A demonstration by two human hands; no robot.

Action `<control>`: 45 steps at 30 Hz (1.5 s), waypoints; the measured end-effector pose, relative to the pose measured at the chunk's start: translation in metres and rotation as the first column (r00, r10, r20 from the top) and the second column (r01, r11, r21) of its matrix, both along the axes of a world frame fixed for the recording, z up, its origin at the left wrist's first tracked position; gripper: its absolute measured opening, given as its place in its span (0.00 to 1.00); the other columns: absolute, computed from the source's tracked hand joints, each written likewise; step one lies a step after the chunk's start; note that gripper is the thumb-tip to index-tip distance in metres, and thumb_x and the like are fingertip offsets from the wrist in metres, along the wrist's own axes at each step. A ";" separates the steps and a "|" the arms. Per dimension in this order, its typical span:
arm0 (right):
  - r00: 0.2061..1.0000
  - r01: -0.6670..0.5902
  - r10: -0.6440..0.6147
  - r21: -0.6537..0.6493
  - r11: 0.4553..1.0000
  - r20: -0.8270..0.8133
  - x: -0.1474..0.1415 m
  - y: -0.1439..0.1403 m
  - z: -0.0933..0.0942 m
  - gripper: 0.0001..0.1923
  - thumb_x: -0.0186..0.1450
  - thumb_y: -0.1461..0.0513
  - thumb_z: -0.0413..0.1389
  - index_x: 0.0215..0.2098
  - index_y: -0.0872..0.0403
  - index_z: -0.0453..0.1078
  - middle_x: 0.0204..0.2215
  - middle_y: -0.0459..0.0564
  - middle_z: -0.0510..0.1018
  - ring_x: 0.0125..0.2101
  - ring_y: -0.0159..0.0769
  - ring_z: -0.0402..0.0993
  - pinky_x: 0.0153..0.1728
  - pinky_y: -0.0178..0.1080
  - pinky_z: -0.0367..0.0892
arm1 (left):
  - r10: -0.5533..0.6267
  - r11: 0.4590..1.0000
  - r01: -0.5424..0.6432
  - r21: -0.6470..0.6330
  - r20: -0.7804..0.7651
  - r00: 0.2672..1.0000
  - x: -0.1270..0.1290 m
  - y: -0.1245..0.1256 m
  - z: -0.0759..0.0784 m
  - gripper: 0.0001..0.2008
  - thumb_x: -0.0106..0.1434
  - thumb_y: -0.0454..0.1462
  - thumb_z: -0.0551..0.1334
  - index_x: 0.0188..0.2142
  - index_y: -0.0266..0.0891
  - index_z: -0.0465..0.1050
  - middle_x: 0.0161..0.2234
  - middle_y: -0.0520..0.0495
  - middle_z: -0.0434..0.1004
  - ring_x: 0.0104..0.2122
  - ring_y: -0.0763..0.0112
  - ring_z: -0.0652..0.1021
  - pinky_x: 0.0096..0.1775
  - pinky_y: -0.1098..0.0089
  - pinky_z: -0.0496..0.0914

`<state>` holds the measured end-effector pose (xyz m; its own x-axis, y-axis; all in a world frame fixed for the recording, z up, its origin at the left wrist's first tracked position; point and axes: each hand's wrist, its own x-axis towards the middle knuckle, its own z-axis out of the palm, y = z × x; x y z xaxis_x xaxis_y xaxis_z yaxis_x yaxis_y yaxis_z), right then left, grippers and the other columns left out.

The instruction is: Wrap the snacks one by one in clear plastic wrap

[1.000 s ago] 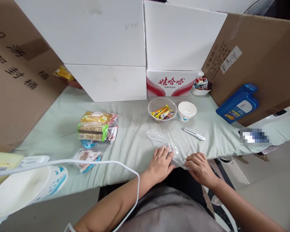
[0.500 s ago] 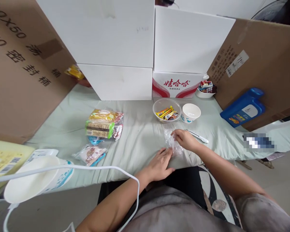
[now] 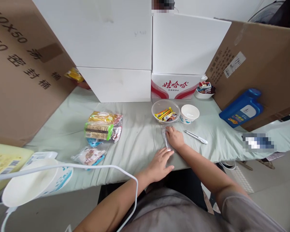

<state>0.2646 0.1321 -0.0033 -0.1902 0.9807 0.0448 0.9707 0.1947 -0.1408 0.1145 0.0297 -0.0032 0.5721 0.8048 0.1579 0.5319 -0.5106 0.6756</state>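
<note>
A clear plastic bag [image 3: 165,139] lies folded into a narrow strip on the pale green cloth [image 3: 140,138]. My right hand [image 3: 175,137] lies flat on its far part, palm down. Nearer the table's front edge, my left hand [image 3: 160,163] presses its near end, fingers spread. Just beyond the right hand stands a clear bowl [image 3: 165,111] with several wrapped candies, and a white paper cup [image 3: 189,113] beside it. A white utility knife [image 3: 195,137] lies to the right of my right hand.
Snack packets [image 3: 102,126] lie at centre left, a smaller packet [image 3: 89,155] nearer me. White boxes [image 3: 116,48] and brown cartons [image 3: 21,74] wall the back and sides. A blue jug [image 3: 241,108] leans right. A large paper bowl [image 3: 31,185] and white cable [image 3: 94,167] are at near left.
My right hand carried the near end of the plastic bag away from me and folded it over, then pressed it flat. The left hand stayed on the bag's near end.
</note>
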 end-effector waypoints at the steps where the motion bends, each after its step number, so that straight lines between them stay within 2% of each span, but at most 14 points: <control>1: 1.000 0.002 -0.002 0.005 1.000 0.014 0.000 0.000 0.000 0.19 0.72 0.59 0.42 0.57 0.54 0.64 0.47 0.57 0.75 0.38 0.40 0.76 0.34 0.37 0.65 | 0.069 0.997 -0.069 0.039 -0.005 0.998 0.001 0.002 0.005 0.24 0.62 0.38 0.61 0.57 0.40 0.63 0.57 0.38 0.66 0.58 0.54 0.67 0.58 0.50 0.64; 4: 0.999 0.003 -0.004 0.013 1.000 0.039 -0.001 -0.002 -0.001 0.19 0.72 0.59 0.41 0.56 0.54 0.64 0.47 0.57 0.75 0.37 0.39 0.76 0.34 0.37 0.64 | 0.245 0.953 -0.245 0.177 0.025 0.969 0.003 0.021 0.016 0.15 0.64 0.37 0.58 0.51 0.40 0.69 0.50 0.39 0.70 0.51 0.56 0.71 0.52 0.53 0.69; 9: 1.000 -0.016 0.015 0.024 1.000 0.026 0.000 0.000 -0.001 0.18 0.72 0.58 0.42 0.54 0.53 0.65 0.44 0.56 0.76 0.36 0.39 0.75 0.33 0.36 0.64 | 0.080 0.955 -0.056 0.292 -0.070 0.994 0.002 0.068 0.008 0.06 0.63 0.35 0.58 0.35 0.39 0.74 0.40 0.43 0.74 0.47 0.58 0.72 0.50 0.55 0.69; 14: 0.993 0.111 -0.100 0.171 0.979 -0.069 0.038 0.008 0.003 0.15 0.69 0.60 0.47 0.48 0.56 0.70 0.45 0.60 0.74 0.42 0.46 0.72 0.41 0.43 0.66 | 0.126 0.952 -0.105 0.289 -0.057 0.990 -0.006 0.081 -0.009 0.04 0.61 0.32 0.59 0.34 0.39 0.73 0.42 0.44 0.74 0.49 0.60 0.71 0.52 0.57 0.67; 16: 0.989 0.103 -0.068 0.279 0.955 -0.133 0.054 0.002 0.008 0.13 0.68 0.61 0.48 0.45 0.57 0.71 0.44 0.61 0.73 0.45 0.48 0.69 0.47 0.46 0.65 | 0.113 0.953 -0.098 0.286 -0.037 0.993 -0.008 0.080 -0.010 0.05 0.61 0.31 0.59 0.35 0.39 0.74 0.42 0.45 0.75 0.49 0.61 0.70 0.53 0.57 0.67; 19: 0.950 -0.210 0.267 0.306 0.929 -0.159 0.061 -0.023 0.013 0.14 0.67 0.56 0.53 0.46 0.55 0.71 0.44 0.59 0.74 0.48 0.47 0.67 0.50 0.48 0.63 | 0.103 0.956 -0.094 0.278 -0.016 0.995 -0.010 0.080 -0.007 0.07 0.63 0.32 0.58 0.37 0.39 0.74 0.42 0.44 0.75 0.48 0.61 0.71 0.52 0.57 0.67; 21: 0.857 -0.453 0.492 0.231 0.861 -0.154 0.056 -0.043 0.011 0.16 0.66 0.54 0.55 0.48 0.54 0.71 0.45 0.57 0.75 0.48 0.45 0.68 0.50 0.47 0.64 | 0.102 0.957 -0.098 0.273 0.001 0.995 -0.010 0.080 -0.006 0.09 0.64 0.32 0.56 0.40 0.40 0.75 0.44 0.44 0.75 0.48 0.61 0.71 0.52 0.56 0.67; 23: 0.812 -0.536 0.563 0.183 0.824 -0.156 0.048 -0.062 0.007 0.15 0.67 0.55 0.54 0.49 0.53 0.71 0.45 0.56 0.75 0.47 0.44 0.69 0.48 0.47 0.65 | 0.120 0.954 -0.116 0.278 0.002 0.993 -0.010 0.080 -0.006 0.11 0.65 0.33 0.55 0.43 0.40 0.75 0.46 0.44 0.74 0.50 0.61 0.69 0.53 0.56 0.66; 26: 0.830 -0.506 0.534 0.188 0.842 -0.157 0.042 -0.079 0.001 0.13 0.70 0.61 0.49 0.50 0.53 0.71 0.45 0.56 0.76 0.46 0.42 0.70 0.46 0.46 0.67 | 0.154 0.948 -0.137 0.287 -0.037 0.987 -0.009 0.079 -0.009 0.11 0.64 0.33 0.57 0.44 0.40 0.75 0.48 0.43 0.72 0.52 0.59 0.67 0.56 0.56 0.65; 30: 0.798 -0.548 0.576 0.184 0.816 -0.179 0.046 -0.081 0.006 0.14 0.71 0.64 0.46 0.47 0.53 0.72 0.41 0.54 0.79 0.42 0.40 0.73 0.44 0.44 0.67 | 0.155 0.953 -0.126 0.274 -0.085 0.984 -0.010 0.078 -0.010 0.12 0.62 0.34 0.60 0.44 0.41 0.76 0.49 0.44 0.71 0.52 0.58 0.66 0.56 0.55 0.64; 33: 0.823 -0.482 0.518 0.197 0.854 -0.233 0.049 -0.065 0.017 0.15 0.71 0.63 0.44 0.46 0.54 0.72 0.37 0.54 0.80 0.38 0.39 0.74 0.41 0.42 0.67 | 0.140 0.958 -0.114 0.264 -0.084 0.987 -0.010 0.078 -0.010 0.12 0.63 0.34 0.59 0.45 0.42 0.76 0.49 0.43 0.71 0.52 0.57 0.66 0.55 0.55 0.65; 39: 0.977 -0.128 0.151 0.154 0.980 -0.147 0.037 -0.011 0.018 0.16 0.71 0.62 0.43 0.47 0.55 0.71 0.40 0.55 0.79 0.41 0.41 0.75 0.43 0.40 0.67 | 0.146 0.961 -0.118 0.249 -0.098 0.984 -0.010 0.082 -0.013 0.15 0.62 0.29 0.55 0.44 0.39 0.77 0.48 0.42 0.72 0.53 0.57 0.66 0.55 0.54 0.65; 42: 0.993 -0.112 0.115 0.076 0.991 -0.028 0.033 0.007 0.007 0.15 0.69 0.63 0.46 0.47 0.56 0.72 0.38 0.56 0.78 0.41 0.42 0.74 0.43 0.40 0.66 | 0.151 0.959 -0.120 0.256 -0.105 0.983 -0.010 0.082 -0.014 0.15 0.61 0.28 0.55 0.44 0.39 0.76 0.49 0.43 0.71 0.52 0.57 0.66 0.55 0.54 0.65; 45: 0.989 -0.139 0.144 0.108 0.984 -0.040 0.036 0.010 0.000 0.14 0.68 0.63 0.48 0.47 0.56 0.72 0.37 0.56 0.77 0.40 0.43 0.72 0.43 0.42 0.67 | 0.160 0.955 -0.134 0.263 -0.081 0.984 -0.010 0.082 -0.013 0.14 0.61 0.29 0.57 0.44 0.40 0.76 0.48 0.43 0.71 0.52 0.57 0.67 0.54 0.54 0.66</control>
